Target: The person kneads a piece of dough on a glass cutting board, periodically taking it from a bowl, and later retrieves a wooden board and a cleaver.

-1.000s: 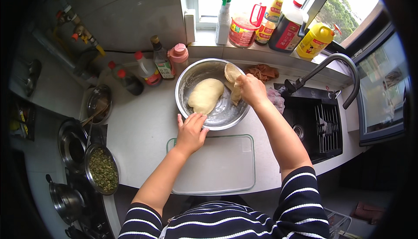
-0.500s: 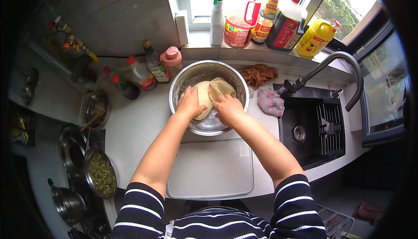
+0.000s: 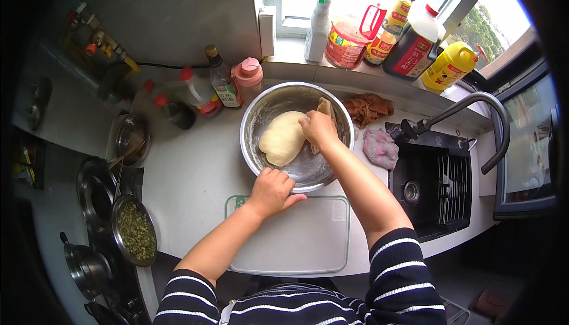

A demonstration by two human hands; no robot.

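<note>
Stripes, stripes, right across the bottom of the frame: a black top [image 3: 290,309] banded in thin white lines that curved over the torso! Lower left, the left sleeve [image 3: 188,298]; lower right, the right sleeve [image 3: 403,274], both short and ringed in that same white! Beyond the hems, bare forearms [image 3: 368,186], then the left hand [image 3: 271,193] and right hand [image 3: 320,130], bare too!
</note>
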